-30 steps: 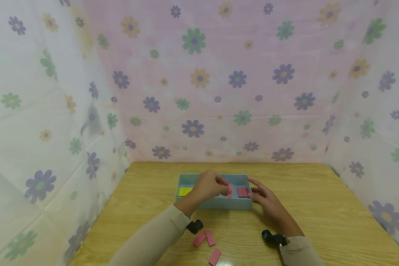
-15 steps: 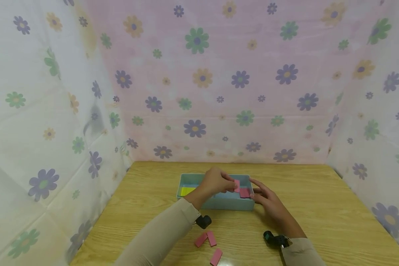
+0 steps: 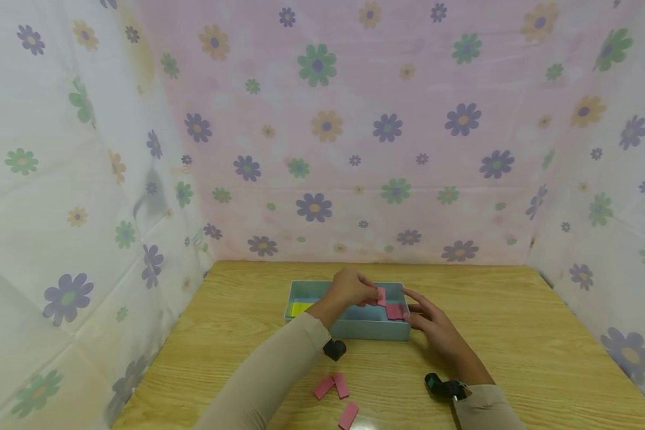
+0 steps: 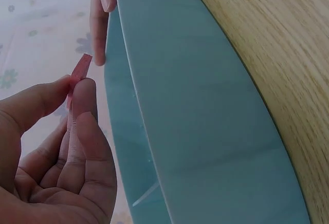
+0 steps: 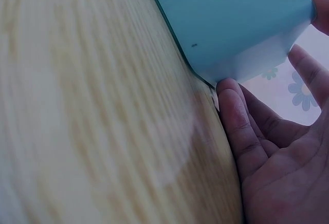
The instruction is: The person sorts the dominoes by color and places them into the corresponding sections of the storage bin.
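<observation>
My left hand [image 3: 352, 288] is over the light blue box [image 3: 365, 330], pinching a small pink rectangular block [image 3: 381, 296] between thumb and fingers. In the left wrist view, this pink block [image 4: 81, 70] stands up from the fingertips, above the box rim. Pink blocks [image 3: 395, 311] lie inside the box's right end, just below the held one. Yellow blocks [image 3: 300, 308] lie in its left end, partly behind the left forearm. My right hand [image 3: 435, 327] holds the box's right end, thumb at the near corner and a finger at the far corner. From the right wrist, other fingertips [image 5: 231, 93] touch low on the end wall.
Several loose pink blocks [image 3: 348, 415] lie on the wooden table [image 3: 537, 346] in front of the box. Flower-patterned cloth [image 3: 355, 149] hangs behind the table and along both sides. Dark wrist cameras [image 3: 443, 387] are worn on both arms.
My left hand has carried the pink block rightward inside the box, then lifted it slightly beside the pink ones. The right hand keeps its place at the box's end.
</observation>
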Motion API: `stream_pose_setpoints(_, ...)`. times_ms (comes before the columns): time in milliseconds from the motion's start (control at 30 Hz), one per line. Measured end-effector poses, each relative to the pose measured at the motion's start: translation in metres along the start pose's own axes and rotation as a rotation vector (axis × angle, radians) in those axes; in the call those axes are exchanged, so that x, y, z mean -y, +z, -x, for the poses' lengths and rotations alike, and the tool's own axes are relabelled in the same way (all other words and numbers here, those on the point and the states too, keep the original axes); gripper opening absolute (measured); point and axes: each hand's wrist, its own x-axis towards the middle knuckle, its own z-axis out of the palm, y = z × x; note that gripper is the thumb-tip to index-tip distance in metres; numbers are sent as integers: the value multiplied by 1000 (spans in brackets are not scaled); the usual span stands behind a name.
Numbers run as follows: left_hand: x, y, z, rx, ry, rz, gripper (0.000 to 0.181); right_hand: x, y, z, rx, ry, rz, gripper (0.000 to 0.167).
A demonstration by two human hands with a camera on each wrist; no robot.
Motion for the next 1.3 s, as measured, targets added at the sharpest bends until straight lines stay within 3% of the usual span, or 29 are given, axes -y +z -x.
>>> stream_pose_setpoints(433,-4,7,-13,-21,-67,-44,10,-1,1,-1,-3,10,0,59)
stream_pose_setpoints(800,-7,9,-13,-33,-71,-113,15,5,2,1,7,-5,8,59)
stream_pose_setpoints(1300,-4,25,-21,-33,-108,-174,19,3,1,1,21,-26,1,59)
